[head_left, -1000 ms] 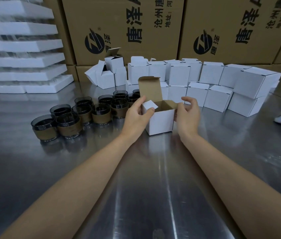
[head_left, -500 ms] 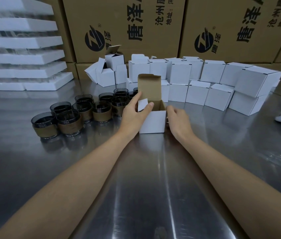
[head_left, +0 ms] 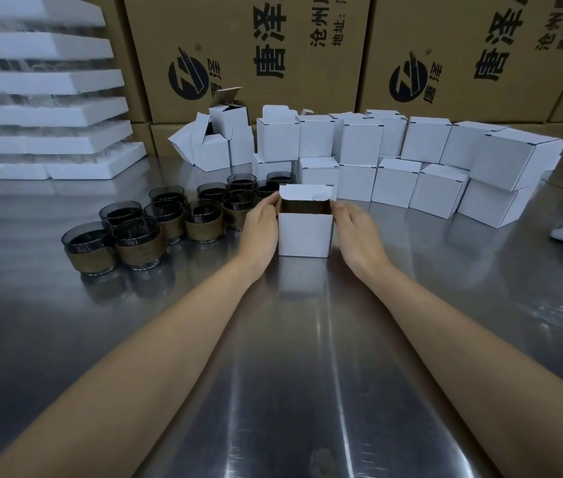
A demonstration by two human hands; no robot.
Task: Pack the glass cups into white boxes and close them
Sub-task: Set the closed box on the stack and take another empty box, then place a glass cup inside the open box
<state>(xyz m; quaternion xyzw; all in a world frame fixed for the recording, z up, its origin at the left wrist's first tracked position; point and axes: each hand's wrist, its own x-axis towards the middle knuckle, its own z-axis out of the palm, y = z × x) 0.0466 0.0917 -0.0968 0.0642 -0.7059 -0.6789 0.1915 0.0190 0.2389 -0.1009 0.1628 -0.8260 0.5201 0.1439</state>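
Left hand (head_left: 261,229) pinches the upper left corner of the white box (head_left: 304,236), with its fingertips at the edge of the lid flap (head_left: 306,194). The right hand (head_left: 356,232) lies with nearly straight fingers flat against the box's right wall and grips nothing. The box stands upright on the table (head_left: 290,374) between the two hands, touching both.

The flap is bent forward over the opening but not tucked in, and a dark gap shows beneath it. Whether a cup sits inside I cannot tell. The step in hand looks to be closing the lid. To do it well, steady both walls so the box holds square, bring the flap down level, and guide its tongue inside the front wall without creasing it.

Just left of the box, near the left hand, cluster the glass cups (head_left: 135,243). The closed boxes (head_left: 394,181) are stacked behind it.
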